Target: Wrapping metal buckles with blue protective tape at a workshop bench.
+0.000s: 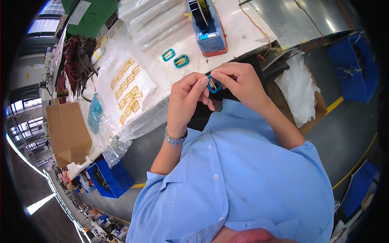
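Between both hands, just off the table's near edge, is a teal-rimmed buckle [214, 85] with a gold bar across it. My left hand [189, 91], with a metal watch on its wrist, pinches the buckle's left side. My right hand [237, 81] grips its upper right with thumb and forefinger. Two more teal buckles lie on the table beyond, one teal buckle [168, 55] farther off and another teal buckle [181, 61] closer. Rows of gold buckle frames [127, 83] rest on a white sheet [144, 77] to the left.
A blue tape dispenser [210, 36] stands on the table [239, 24] behind my hands. Plastic-wrapped bundles [150, 24] lie at the back, and dark brown straps [77, 60] hang at the left. A cardboard box [69, 133] and blue bins [108, 180] stand lower left; white plastic [298, 89] fills a carton at right.
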